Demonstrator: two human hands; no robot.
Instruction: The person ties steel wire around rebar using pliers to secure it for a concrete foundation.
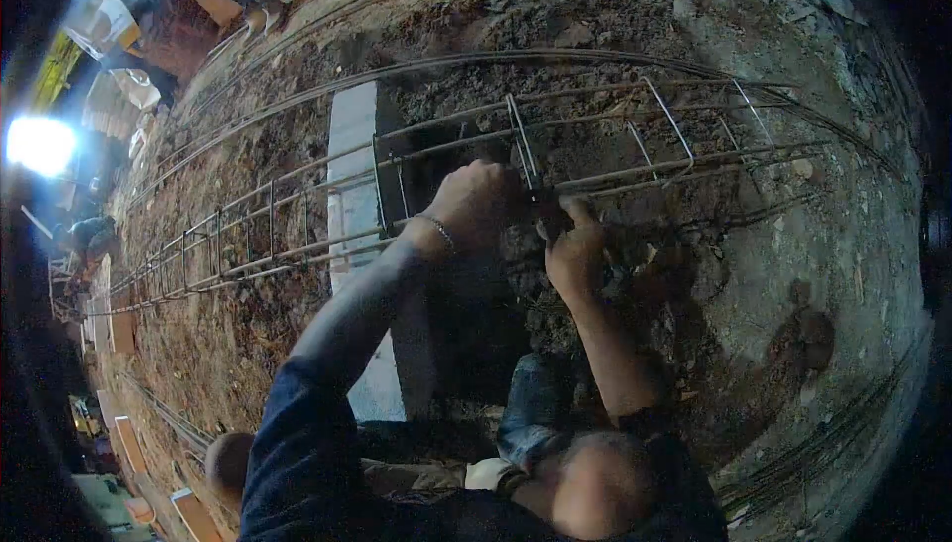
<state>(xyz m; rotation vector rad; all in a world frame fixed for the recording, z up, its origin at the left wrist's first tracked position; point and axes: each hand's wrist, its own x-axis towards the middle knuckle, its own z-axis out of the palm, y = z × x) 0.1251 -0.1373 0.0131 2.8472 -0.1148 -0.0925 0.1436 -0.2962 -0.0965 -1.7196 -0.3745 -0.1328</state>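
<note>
A long rebar cage (273, 221), with thin steel bars and rectangular stirrups, crosses the view over a dug trench. My left hand (474, 203), wearing a bracelet, is closed in a fist over the cage's near bars. Whatever is in that fist is hidden. My right hand (575, 252) is beside it, fingers bent up at the near bar below a stirrup (523, 143). Dark shadow covers its fingertips, so the thing they pinch cannot be made out. Behind my left wrist, a pale flat slab (354, 150) lies crosswise under the cage.
Loose soil (238, 319) surrounds the cage. More long bars (555, 53) run along the far side. Bright lamps (42, 146) shine at the left. At the bottom, a jeans-covered knee (535, 405) is close to the dark pit (466, 334). Thin rods (833, 433) lie at lower right.
</note>
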